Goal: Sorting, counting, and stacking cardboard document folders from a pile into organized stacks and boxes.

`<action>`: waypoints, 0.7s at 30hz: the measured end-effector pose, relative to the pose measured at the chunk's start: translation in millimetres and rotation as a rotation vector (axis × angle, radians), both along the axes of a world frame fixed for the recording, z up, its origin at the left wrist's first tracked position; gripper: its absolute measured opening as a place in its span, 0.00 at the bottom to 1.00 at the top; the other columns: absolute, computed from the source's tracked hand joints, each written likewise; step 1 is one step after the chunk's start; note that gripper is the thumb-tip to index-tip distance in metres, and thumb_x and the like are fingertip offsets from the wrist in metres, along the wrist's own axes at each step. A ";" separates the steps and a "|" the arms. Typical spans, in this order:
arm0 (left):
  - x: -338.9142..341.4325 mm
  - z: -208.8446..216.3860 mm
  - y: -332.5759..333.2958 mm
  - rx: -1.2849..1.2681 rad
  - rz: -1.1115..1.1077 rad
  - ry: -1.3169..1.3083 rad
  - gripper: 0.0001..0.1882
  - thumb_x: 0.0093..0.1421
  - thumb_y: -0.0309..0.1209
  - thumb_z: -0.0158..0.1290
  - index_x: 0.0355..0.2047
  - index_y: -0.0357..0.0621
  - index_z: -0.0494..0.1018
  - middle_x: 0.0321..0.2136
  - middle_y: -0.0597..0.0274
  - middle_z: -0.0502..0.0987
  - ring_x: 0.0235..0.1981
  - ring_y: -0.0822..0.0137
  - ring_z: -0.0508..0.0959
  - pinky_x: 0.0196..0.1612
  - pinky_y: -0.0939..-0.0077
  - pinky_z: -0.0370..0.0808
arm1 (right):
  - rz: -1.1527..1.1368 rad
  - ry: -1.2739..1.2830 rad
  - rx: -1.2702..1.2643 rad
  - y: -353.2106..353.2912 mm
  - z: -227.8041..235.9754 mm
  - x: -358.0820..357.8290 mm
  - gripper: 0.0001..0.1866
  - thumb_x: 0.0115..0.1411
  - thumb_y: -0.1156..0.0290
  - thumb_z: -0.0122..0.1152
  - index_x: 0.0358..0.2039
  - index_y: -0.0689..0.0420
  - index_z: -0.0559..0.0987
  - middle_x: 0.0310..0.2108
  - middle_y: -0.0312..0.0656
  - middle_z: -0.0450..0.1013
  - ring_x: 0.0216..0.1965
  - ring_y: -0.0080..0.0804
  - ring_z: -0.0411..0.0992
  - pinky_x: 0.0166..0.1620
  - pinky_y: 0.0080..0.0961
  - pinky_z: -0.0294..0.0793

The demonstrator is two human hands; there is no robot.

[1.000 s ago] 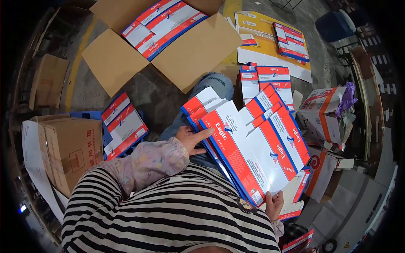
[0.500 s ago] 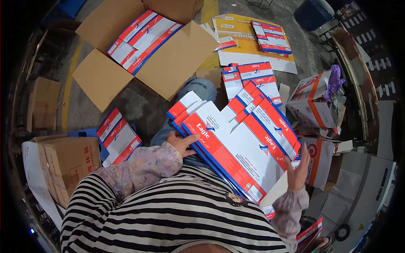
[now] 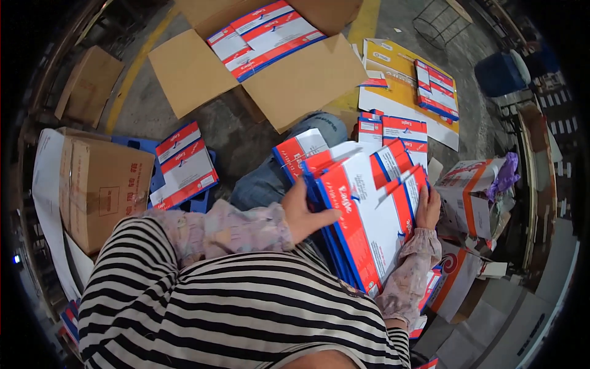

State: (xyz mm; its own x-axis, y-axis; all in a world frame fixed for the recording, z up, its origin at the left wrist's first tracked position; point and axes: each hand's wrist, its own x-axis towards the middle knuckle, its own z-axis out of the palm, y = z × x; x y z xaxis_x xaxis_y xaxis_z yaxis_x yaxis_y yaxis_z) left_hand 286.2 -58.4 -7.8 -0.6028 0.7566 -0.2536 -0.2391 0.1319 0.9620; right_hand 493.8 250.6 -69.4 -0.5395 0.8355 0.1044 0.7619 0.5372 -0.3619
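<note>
On my lap, tilted, rests a stack of flattened red, white and blue cartons (image 3: 369, 230). My left hand (image 3: 305, 212) grips its left edge, thumb over the top sheet and fingers partly hidden behind. At the right edge, my right hand (image 3: 428, 208) is closed round the cartons, fingers bent over the rim. Several sheets in the stack sit unevenly, with flaps sticking out at the far end. Just beyond the stack lie more flattened cartons (image 3: 405, 129).
An open cardboard box (image 3: 307, 80) ahead holds flat cartons (image 3: 273, 34). A yellow-and-white cardboard sheet (image 3: 393, 66) on the floor bears another pile (image 3: 437, 92). At left, cartons (image 3: 184, 165) lie on a blue support beside a brown box (image 3: 110, 190). White-and-orange boxes (image 3: 461, 209) stand at right.
My right hand, open and off the cartons before, has come onto their right edge. The stack has turned and tilted up between both hands. The whole view has shifted.
</note>
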 end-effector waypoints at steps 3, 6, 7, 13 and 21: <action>22.4 -10.9 24.4 0.060 -0.015 -0.081 0.42 0.43 0.37 0.65 0.55 0.37 0.56 0.46 0.46 0.71 0.48 0.55 0.73 0.54 0.63 0.67 | -0.095 -0.008 0.082 -6.8 -3.7 -8.4 0.25 0.62 0.51 0.47 0.47 0.60 0.73 0.40 0.53 0.72 0.43 0.50 0.69 0.46 0.40 0.67; 31.9 -9.6 39.0 -0.068 -0.098 -0.121 0.39 0.46 0.35 0.63 0.55 0.37 0.57 0.46 0.47 0.71 0.49 0.55 0.72 0.54 0.62 0.68 | -0.138 0.069 0.011 -5.6 -2.2 2.3 0.24 0.63 0.53 0.46 0.46 0.63 0.73 0.41 0.54 0.72 0.44 0.49 0.70 0.48 0.37 0.66; 32.8 -9.9 41.7 -0.056 -0.111 -0.125 0.39 0.46 0.35 0.63 0.55 0.37 0.57 0.46 0.47 0.71 0.49 0.55 0.72 0.54 0.62 0.68 | -0.161 0.153 -0.062 -2.2 -2.7 10.7 0.24 0.64 0.54 0.46 0.45 0.63 0.74 0.42 0.54 0.72 0.44 0.48 0.70 0.48 0.36 0.66; 1.7 72.7 63.5 0.270 -0.210 -0.262 0.27 0.54 0.33 0.60 0.51 0.36 0.63 0.43 0.53 0.75 0.43 0.65 0.75 0.49 0.69 0.72 | -0.169 0.381 -0.137 -5.3 98.3 18.2 0.19 0.67 0.61 0.42 0.39 0.67 0.73 0.31 0.44 0.72 0.34 0.29 0.67 0.42 0.25 0.67; -41.0 176.4 98.1 0.842 -0.292 0.290 0.24 0.48 0.24 0.64 0.45 0.40 0.67 0.38 0.61 0.76 0.37 0.72 0.76 0.41 0.77 0.73 | -0.134 1.067 0.243 -54.5 246.7 43.6 0.23 0.68 0.58 0.36 0.49 0.65 0.69 0.34 0.39 0.70 0.33 0.22 0.66 0.38 0.19 0.66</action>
State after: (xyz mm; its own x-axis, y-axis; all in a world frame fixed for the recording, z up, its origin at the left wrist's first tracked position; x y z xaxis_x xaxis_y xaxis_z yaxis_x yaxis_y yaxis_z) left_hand 245.2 39.7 168.5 -0.3137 0.7538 0.5773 -0.0420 -0.6185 0.7847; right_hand 537.4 196.1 177.4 0.0189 0.7746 0.6321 0.1775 0.6196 -0.7646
